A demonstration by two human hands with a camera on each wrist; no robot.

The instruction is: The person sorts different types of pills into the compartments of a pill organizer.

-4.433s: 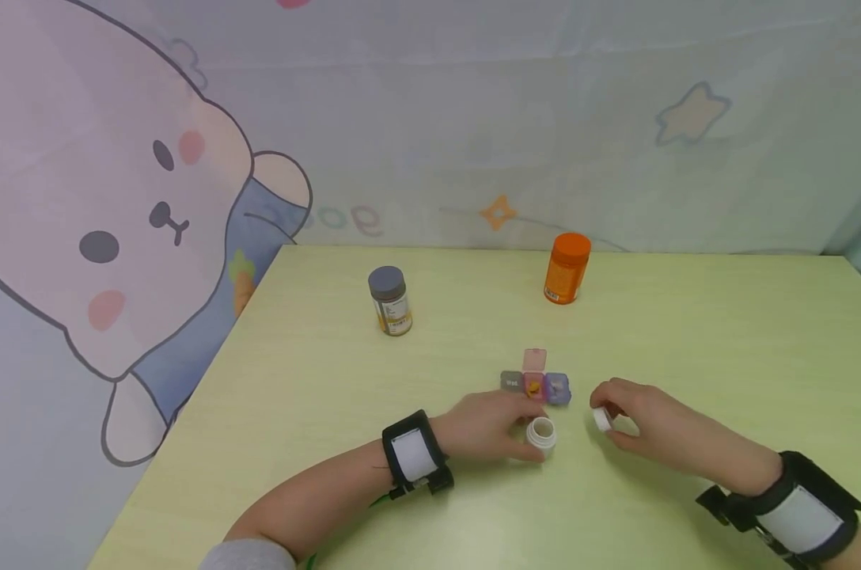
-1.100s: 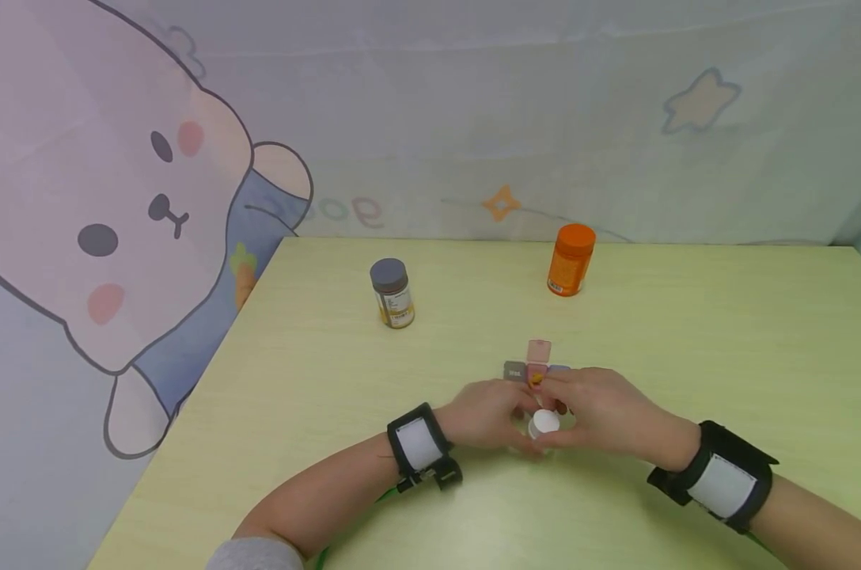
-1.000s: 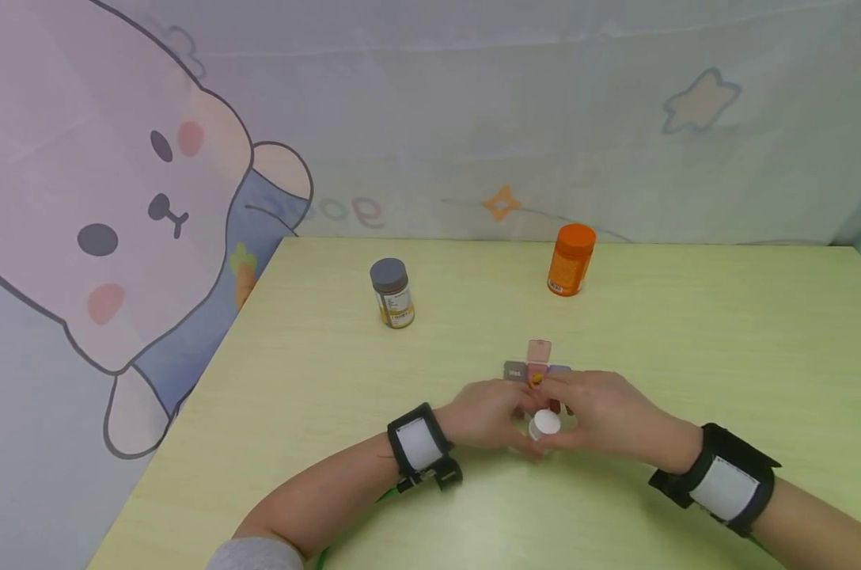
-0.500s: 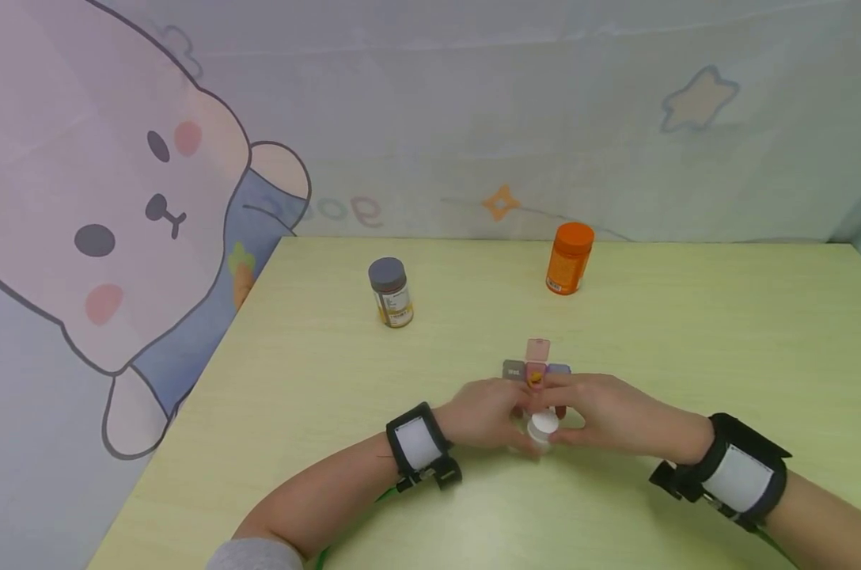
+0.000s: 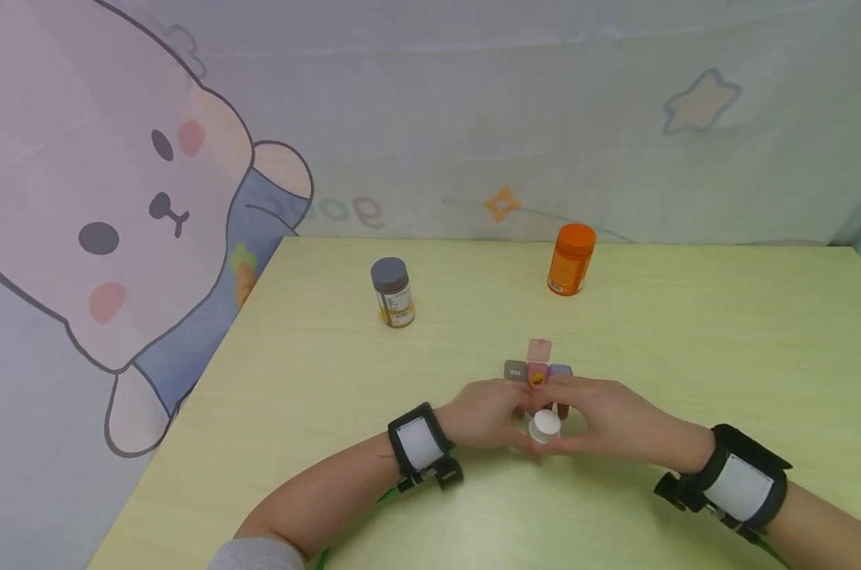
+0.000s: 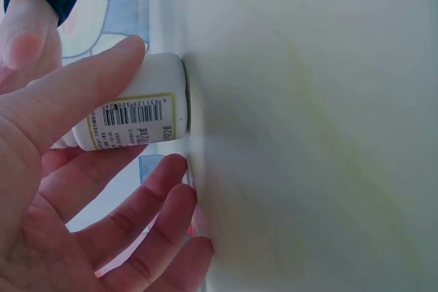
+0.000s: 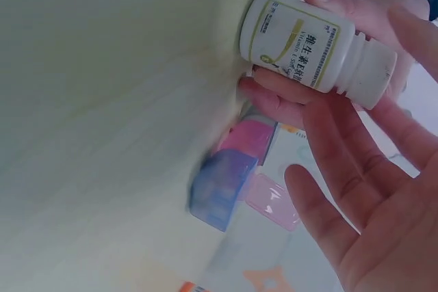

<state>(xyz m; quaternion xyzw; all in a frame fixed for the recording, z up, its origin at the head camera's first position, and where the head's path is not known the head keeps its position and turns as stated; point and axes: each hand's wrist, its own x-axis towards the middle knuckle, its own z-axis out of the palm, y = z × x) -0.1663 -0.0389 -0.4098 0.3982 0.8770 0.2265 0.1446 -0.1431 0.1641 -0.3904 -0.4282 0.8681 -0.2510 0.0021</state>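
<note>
A small white pill bottle (image 7: 294, 42), labelled vitamin E, stands upright on the table. My left hand (image 5: 483, 413) grips its body between thumb and fingers; the left wrist view shows the barcode side. On the bottle's mouth sits a white cap (image 5: 547, 422). Around this cap my right hand (image 5: 619, 419) has its fingers spread and loosely bent, with no clear pinch visible. Just beyond the hands lies a small pill organizer (image 5: 515, 370) with grey, pink and blue-purple compartments. Its pink lid (image 5: 540, 350) is raised, and yellow pieces (image 5: 537, 378) lie in that compartment.
An orange bottle (image 5: 571, 261) stands towards the back of the pale yellow table (image 5: 722, 332). Further left is a jar with a grey lid (image 5: 391, 291). A printed cloth (image 5: 430, 119) hangs behind the table's far edge.
Some seconds ago my right hand held the cap away from the uncapped bottle; now the cap is on it. Within the last second, my right fingers have shifted around the cap.
</note>
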